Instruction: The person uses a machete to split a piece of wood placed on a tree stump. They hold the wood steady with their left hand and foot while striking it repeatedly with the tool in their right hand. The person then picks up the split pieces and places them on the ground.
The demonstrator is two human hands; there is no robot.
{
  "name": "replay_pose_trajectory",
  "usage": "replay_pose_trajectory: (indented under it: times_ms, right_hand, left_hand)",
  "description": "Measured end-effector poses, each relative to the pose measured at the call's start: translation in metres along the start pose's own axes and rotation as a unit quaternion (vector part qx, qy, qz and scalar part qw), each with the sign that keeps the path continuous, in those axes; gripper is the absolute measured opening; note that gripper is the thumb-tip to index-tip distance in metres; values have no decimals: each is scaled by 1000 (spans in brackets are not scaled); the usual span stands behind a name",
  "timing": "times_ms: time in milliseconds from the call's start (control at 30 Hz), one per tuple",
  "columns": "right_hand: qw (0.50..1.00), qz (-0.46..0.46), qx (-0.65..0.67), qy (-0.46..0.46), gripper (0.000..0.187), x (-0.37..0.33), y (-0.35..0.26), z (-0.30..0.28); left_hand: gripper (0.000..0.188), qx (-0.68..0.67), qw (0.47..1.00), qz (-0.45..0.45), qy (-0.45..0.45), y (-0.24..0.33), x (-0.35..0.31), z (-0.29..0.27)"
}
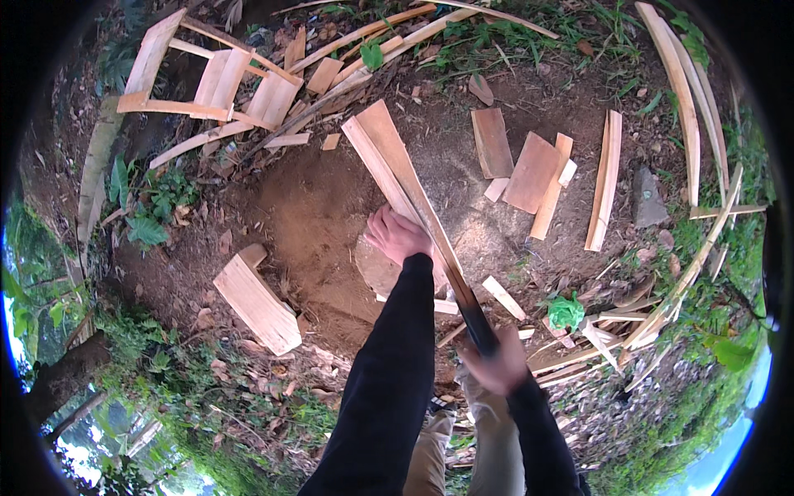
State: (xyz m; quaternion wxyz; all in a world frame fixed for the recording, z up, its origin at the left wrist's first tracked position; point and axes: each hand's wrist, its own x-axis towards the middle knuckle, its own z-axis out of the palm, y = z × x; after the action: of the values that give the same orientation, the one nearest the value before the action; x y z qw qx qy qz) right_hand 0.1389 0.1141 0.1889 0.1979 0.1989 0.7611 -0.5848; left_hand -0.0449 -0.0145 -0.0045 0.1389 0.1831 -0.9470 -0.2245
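Near the middle, my left hand (399, 236) is closed round the near part of a pale wooden strip (376, 157). This strip rises over a round chopping stump (370, 263), mostly hidden under my hand and sleeve. A machete (473, 314) runs close along the strip's right side, its dark part toward me. My right hand (499, 364), a little blurred, is wrapped round its handle end. Where the blade lies along the wood, I cannot tell whether the two touch.
A ladder-like wooden frame (223, 78) lies far left. At left is a thick board (258, 304). Flat boards (531, 172) and a long slat (605, 182) lie right. A green plastic bag (566, 312) sits near split strips (645, 331); long curved strips (682, 99) lie far right.
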Motion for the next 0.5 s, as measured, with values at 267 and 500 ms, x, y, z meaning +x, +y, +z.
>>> replay_pose_trajectory:
  times_ms: [267,500]
  right_hand:
    - [1000,15,-13,18,20,-66,-1,-13]
    - [998,62,23,-20,28,-134,-16,-29]
  left_hand:
    - [32,-19,1000,-9,-8,10,-5,6]
    - [27,25,995,40,87,-1,1,6]
